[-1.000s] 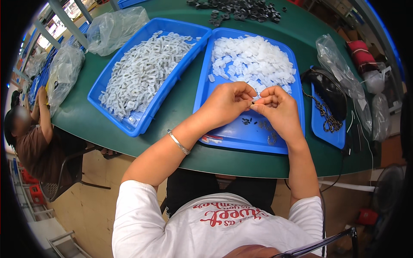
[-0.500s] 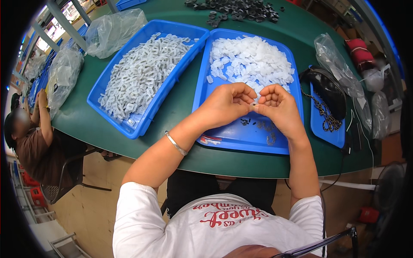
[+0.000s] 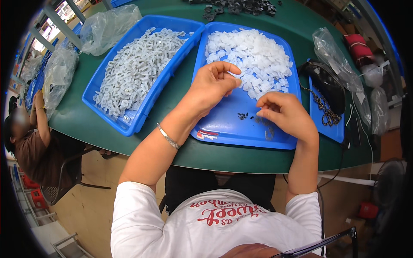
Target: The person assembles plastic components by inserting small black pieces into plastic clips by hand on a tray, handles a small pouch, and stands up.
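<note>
My left hand [image 3: 215, 81] is over the left part of a blue tray [image 3: 221, 122], its thumb and index finger pinched together. Whatever they hold, if anything, is too small to make out. Lower and to the right, my right hand [image 3: 290, 114] has its thumb and index fingertips close together, just above a few small dark bits [image 3: 243, 116] and thin dark loose pieces on the tray floor. I cannot make out what is in those fingertips. White translucent flat pieces [image 3: 258, 56] are heaped in the far half of this tray.
To the left stands a deeper blue bin [image 3: 142, 124] with many clear plastic parts [image 3: 137, 69]. Black parts [image 3: 241, 6] lie on the green table's far side. A small blue tray [image 3: 316, 116] at right holds a black bag [image 3: 325, 84] with a chain. Another person [image 3: 36, 137] sits far left.
My hands, which met fingertip to fingertip over the tray, have come apart. The left has moved up and left, the right slightly down near the dark bits.
</note>
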A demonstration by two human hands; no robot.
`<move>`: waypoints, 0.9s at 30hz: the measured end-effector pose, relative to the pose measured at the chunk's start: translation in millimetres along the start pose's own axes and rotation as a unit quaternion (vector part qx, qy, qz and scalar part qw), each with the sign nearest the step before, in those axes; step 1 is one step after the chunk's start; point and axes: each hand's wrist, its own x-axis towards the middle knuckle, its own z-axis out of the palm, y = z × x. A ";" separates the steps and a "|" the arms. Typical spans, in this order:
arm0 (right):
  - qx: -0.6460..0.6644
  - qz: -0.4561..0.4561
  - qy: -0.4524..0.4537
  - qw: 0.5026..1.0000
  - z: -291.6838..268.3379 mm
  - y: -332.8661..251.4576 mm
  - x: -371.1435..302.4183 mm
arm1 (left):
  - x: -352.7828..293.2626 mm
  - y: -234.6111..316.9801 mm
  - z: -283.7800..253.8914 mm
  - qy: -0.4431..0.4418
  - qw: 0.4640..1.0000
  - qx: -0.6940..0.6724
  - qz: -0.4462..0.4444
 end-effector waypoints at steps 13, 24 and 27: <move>-0.163 -0.038 -0.068 0.983 6.3 12.7 -0.7 | 0.4 -8.9 1.9 -0.067 0.996 0.018 -0.048; -0.181 -0.039 -0.062 0.981 7.8 11.4 0.2 | 2.7 -8.6 2.5 -0.071 0.996 0.024 -0.045; -0.188 -0.067 -0.058 0.978 10.7 13.1 4.5 | 1.4 -11.7 -3.0 -0.061 0.998 0.026 -0.023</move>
